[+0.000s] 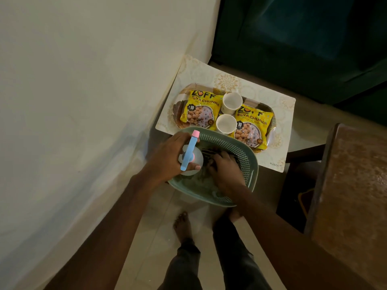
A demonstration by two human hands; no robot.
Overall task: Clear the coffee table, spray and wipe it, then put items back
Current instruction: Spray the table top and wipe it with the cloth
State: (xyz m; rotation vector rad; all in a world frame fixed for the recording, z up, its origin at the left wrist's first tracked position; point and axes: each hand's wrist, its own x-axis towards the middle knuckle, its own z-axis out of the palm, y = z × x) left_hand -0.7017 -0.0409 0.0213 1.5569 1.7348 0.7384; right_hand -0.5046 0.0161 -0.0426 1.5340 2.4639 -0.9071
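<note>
A small table [278, 147] with a white patterned mat carries a tray [271, 127]. On the tray lie two yellow soya chunk packets [202, 110] [252, 126] and two white paper cups [231, 102] [225, 123]. A green perforated basket [249, 164] sits at the table's near edge. My left hand [167, 158] grips a clear spray bottle [191, 158] with a blue and pink nozzle over the basket's left rim. My right hand [226, 172] reaches down inside the basket onto a dark cloth [209, 153]; whether its fingers hold the cloth is hidden.
A cream wall [83, 101] runs along the left. A dark green sofa [303, 38] stands behind the table. A brown wooden surface [354, 195] fills the right side. My bare feet [183, 227] stand on the tiled floor below the basket.
</note>
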